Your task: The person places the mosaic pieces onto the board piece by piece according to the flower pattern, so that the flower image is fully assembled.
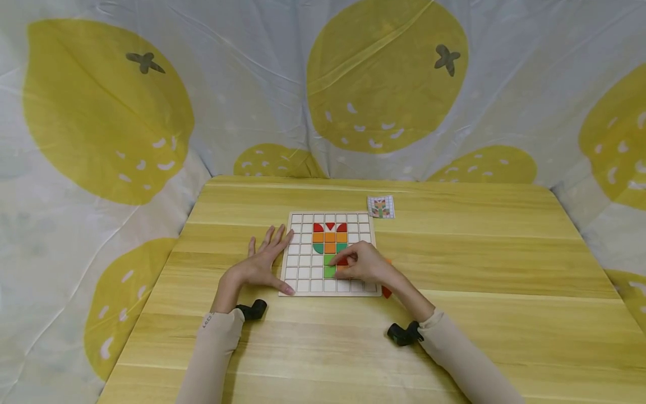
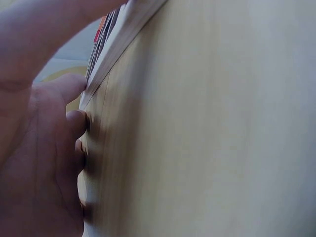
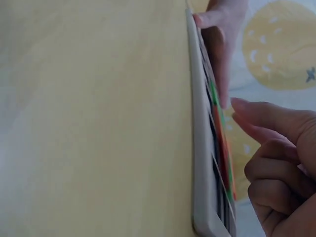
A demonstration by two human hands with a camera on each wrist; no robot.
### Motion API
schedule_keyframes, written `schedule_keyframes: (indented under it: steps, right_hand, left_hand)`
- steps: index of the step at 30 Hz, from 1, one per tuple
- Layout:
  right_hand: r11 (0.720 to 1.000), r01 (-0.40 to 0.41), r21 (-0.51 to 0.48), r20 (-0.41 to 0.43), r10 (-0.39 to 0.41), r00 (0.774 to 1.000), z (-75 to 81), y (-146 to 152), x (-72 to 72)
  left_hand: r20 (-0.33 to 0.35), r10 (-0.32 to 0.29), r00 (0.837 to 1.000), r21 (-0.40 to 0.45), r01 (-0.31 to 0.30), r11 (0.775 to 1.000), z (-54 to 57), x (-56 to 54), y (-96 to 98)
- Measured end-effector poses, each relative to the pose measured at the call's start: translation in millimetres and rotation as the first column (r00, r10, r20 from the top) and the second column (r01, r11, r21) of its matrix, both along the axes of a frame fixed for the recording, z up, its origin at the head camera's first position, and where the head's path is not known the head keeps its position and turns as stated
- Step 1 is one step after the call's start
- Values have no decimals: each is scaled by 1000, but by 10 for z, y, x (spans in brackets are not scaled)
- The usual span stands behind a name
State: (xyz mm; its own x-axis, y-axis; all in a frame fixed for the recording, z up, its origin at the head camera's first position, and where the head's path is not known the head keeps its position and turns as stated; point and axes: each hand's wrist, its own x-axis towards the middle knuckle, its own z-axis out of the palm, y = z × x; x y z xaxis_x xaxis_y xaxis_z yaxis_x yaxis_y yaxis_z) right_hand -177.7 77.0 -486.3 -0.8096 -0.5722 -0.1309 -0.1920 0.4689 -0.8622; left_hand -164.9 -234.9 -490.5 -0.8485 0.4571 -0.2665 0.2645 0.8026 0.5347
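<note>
A square wooden grid board (image 1: 305, 285) lies on the table, holding red, orange, teal and green flat pieces. My left hand (image 1: 259, 265) is spread at its left side, the thumb at the front left corner and fingertips along the left edge. Over the right part of the board is my right hand (image 1: 362, 262), index finger and thumb close together beside two green square tiles (image 1: 330, 272). Its other fingers are curled, as the right wrist view shows. Whether a small piece sits between thumb and index finger I cannot tell. This hand covers part of the pattern.
A small printed pattern card (image 1: 381, 207) lies behind the board's back right corner. Loose red (image 1: 386, 292) and orange pieces show at the board's right edge, partly behind the right wrist. A lemon-print cloth (image 1: 252, 84) hangs around the wooden table (image 1: 479, 241).
</note>
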Motion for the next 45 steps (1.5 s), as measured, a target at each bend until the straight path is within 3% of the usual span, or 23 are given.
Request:
schedule_keyframes:
  steps: [5, 13, 22, 32, 45]
  right_hand:
    - [999, 44, 6, 15, -44, 999, 83, 253, -21]
    - [996, 83, 24, -19, -83, 996, 84, 801, -45]
    - [994, 105, 41, 61, -108, 992, -10, 1244, -9]
    - [1000, -29, 11, 103, 28, 994, -64, 1284, 20]
    - [999, -3, 32, 112, -1, 994, -71, 1232, 19]
  left_hand:
    - [1, 5, 1000, 4, -5, 1000, 11, 6, 5]
    - [6, 8, 1000, 0, -8, 1000, 3, 18, 2]
    - [1, 3, 1000, 8, -3, 1000, 7, 24, 8]
    - [4, 2, 1000, 1, -2, 1000, 10, 12, 13]
    - [-1, 2, 1000, -3, -2, 1000, 16, 16, 7]
